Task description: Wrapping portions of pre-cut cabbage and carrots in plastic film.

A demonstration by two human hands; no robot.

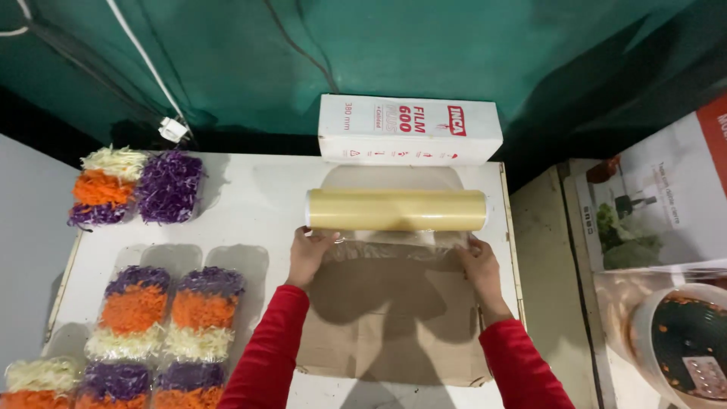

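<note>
the loose edge of the cling film (394, 246) is pinched at its two corners by the left hand (309, 254) and right hand (477, 261), just below the roll (396, 210) on the white table (257, 197). the film appears thin, limp and clingy, so it is best held taut by the corners.

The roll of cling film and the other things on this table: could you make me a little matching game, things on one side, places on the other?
Things:
1. roll of cling film
2. white carton
3. sheet of cardboard
4. packs of shredded vegetables

Places:
A. flat under the two hands
B. left part of the table
C. far edge of the table, by the green cloth
D. just beyond the fingers, lying crosswise

Pairs: 1-D, 2-C, 3-A, 4-B. The left hand and the right hand each grip an end of the loose film.
</note>
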